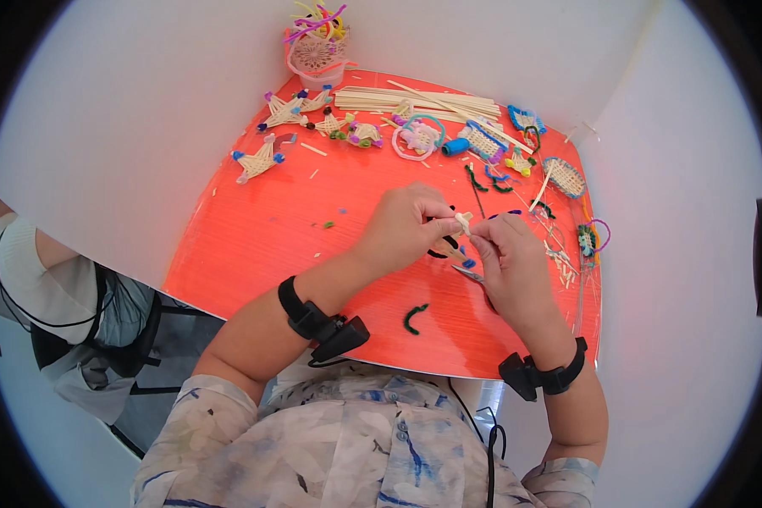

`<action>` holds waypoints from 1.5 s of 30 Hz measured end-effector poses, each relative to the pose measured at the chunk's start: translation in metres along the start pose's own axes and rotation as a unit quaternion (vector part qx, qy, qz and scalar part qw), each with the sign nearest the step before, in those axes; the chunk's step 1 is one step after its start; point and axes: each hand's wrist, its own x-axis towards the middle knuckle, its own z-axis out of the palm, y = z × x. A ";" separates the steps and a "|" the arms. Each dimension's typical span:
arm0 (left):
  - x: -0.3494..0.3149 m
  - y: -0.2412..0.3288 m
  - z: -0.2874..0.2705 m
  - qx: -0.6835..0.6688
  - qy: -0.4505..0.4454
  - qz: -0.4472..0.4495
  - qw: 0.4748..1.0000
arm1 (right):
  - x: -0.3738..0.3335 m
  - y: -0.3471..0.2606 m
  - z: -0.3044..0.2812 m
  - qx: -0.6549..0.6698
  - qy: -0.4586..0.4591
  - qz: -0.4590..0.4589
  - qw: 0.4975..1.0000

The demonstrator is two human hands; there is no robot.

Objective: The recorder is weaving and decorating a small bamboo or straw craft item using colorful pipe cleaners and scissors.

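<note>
My left hand (405,222) and my right hand (508,258) meet above the middle of the red table. Both pinch a small pale piece (463,222) that looks like woven strips. Under the fingertips show a black fuzzy wire (437,251) and a dark blue tip (468,263). Whether these belong to the held piece I cannot tell. Beneath my right hand lies a pair of scissors (467,273), its handles partly hidden by the hand. A dark green pipe cleaner (413,319) lies curled on the table nearer to me.
Along the back lie a bundle of pale flat sticks (415,101) and several woven ornaments with coloured tips, including a star (259,160). A container of pipe cleaners (317,57) stands back left. Stick scraps (560,261) litter the right side. Another person's sleeve (27,271) shows at left.
</note>
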 end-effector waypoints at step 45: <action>0.000 -0.009 0.001 -0.378 -0.150 -0.118 0.906 | 0.009 0.010 0.000 0.085 0.053 -0.110 0.989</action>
